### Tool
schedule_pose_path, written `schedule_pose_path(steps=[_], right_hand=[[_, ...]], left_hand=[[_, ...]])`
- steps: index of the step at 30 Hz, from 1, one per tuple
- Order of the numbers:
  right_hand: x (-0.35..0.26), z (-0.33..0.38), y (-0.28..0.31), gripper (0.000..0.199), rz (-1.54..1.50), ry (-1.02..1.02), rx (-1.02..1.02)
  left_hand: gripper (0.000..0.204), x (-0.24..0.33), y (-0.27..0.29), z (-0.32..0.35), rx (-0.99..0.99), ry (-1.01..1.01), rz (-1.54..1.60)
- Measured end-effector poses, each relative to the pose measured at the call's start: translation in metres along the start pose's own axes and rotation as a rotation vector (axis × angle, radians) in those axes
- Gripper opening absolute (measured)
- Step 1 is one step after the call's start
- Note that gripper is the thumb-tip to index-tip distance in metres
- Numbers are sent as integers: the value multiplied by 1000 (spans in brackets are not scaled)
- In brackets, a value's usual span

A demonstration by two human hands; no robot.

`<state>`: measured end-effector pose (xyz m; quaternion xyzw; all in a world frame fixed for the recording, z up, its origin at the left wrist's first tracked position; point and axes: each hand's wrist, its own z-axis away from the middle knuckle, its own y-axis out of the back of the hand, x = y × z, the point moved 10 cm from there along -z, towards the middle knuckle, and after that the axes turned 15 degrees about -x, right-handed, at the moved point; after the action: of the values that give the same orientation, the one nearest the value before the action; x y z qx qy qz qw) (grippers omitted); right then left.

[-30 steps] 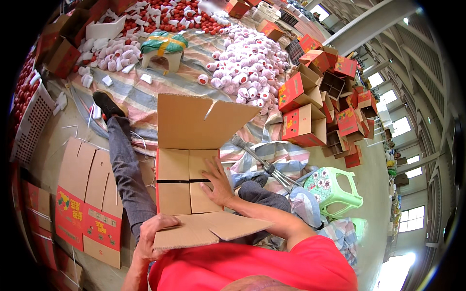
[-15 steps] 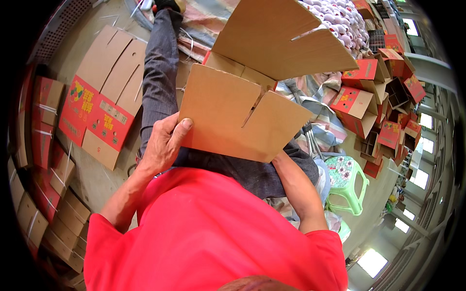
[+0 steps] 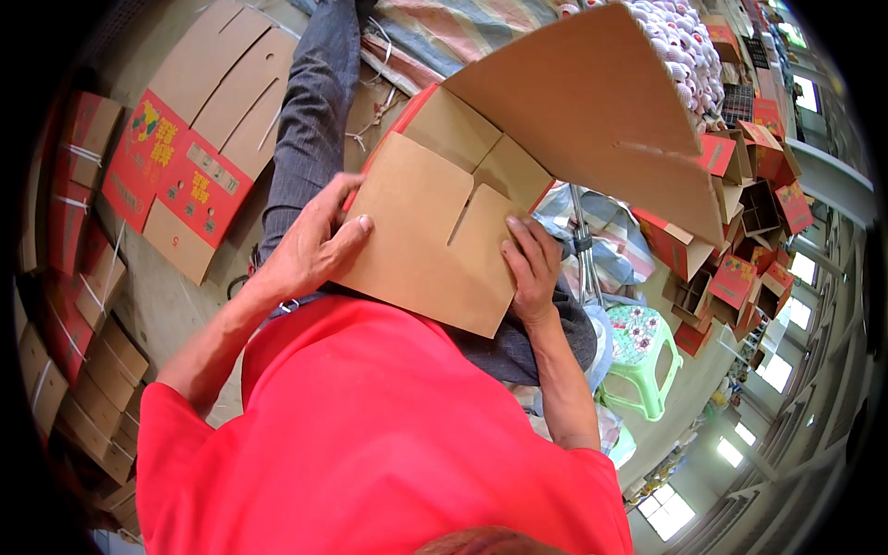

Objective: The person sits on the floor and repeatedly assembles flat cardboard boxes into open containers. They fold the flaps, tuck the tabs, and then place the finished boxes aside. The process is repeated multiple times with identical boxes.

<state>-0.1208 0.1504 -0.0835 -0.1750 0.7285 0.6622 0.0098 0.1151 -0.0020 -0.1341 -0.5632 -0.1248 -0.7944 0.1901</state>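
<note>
A partly unfolded cardboard box (image 3: 416, 231) rests across my lap, plain brown inside with red on its outer side. My left hand (image 3: 319, 236) grips its left edge, the thumb on the near slotted flap and the fingers along the side wall. On that flap's right edge lies my right hand (image 3: 534, 268), fingers bent over its upper face; its thumb is hard to make out. A large far flap (image 3: 592, 102) stands out to the upper right. Between the flaps, part of the box's inside shows.
Flattened red and brown cartons (image 3: 194, 148) lie on the floor at left, beside strapped carton bundles (image 3: 92, 305). A green stool (image 3: 638, 351) stands at right. Several open boxes (image 3: 735, 277) are heaped beyond it. White netted round items (image 3: 680, 55) and a striped sheet (image 3: 444, 37) lie ahead.
My right hand has come from beneath the near flap onto its upper side. The box has turned and tipped, showing more of its inside. My left hand stays at the left edge.
</note>
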Motion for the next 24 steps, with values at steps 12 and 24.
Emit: schedule_pose_path(steps=[12,24], right_hand=[[-35,10,-13,22,-56,101,-63],[-18,14,-14,22,-101,-14,-76]], left_hand=[[59,-1,-12,7,-88,-21,-70],[58,-7,-16,-27,-266,92,-49]])
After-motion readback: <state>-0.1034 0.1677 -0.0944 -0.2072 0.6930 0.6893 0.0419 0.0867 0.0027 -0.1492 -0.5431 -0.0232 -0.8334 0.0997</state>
